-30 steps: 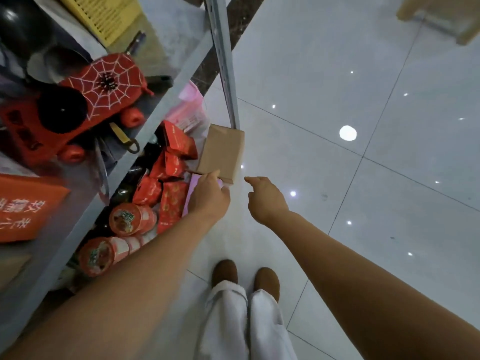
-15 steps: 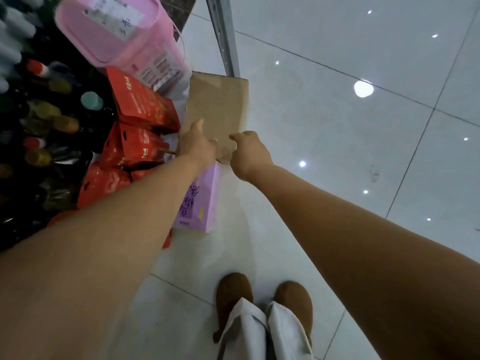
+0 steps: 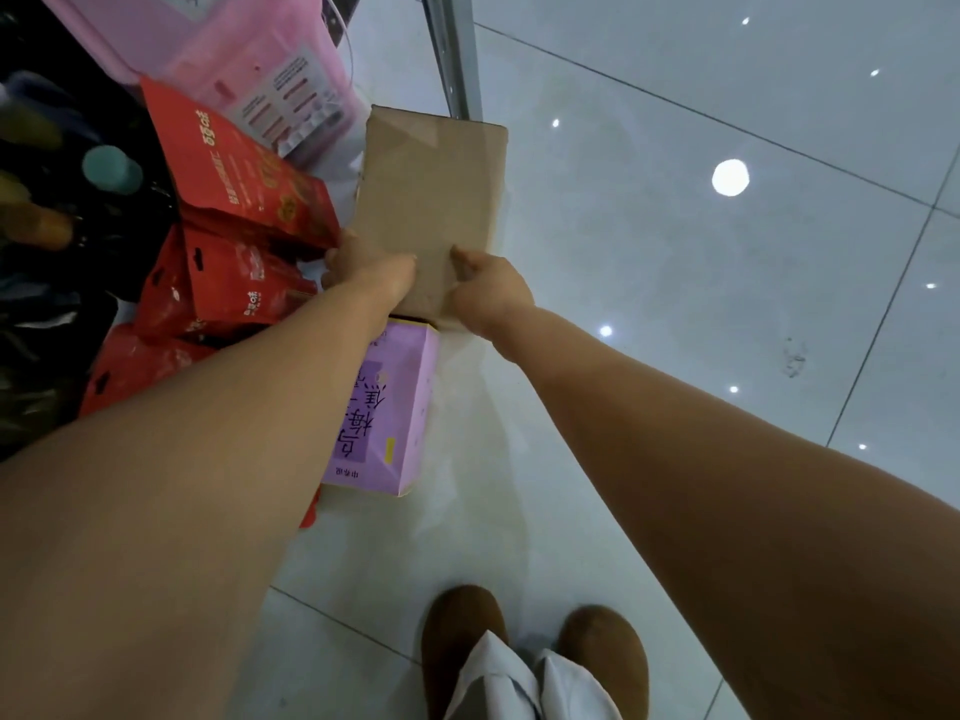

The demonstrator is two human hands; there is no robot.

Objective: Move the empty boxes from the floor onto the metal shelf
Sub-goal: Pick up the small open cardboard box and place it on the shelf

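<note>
Both hands, left hand (image 3: 371, 270) and right hand (image 3: 488, 296), grip the brown cardboard box's (image 3: 431, 200) near end, fingers curled round it, above the purple box (image 3: 387, 407).

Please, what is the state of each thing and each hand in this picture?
Brown box: closed, gripped at its near end by both hands.
Purple box: lying on the floor, not held.
Left hand: holds the brown box.
Right hand: holds the brown box.
</note>
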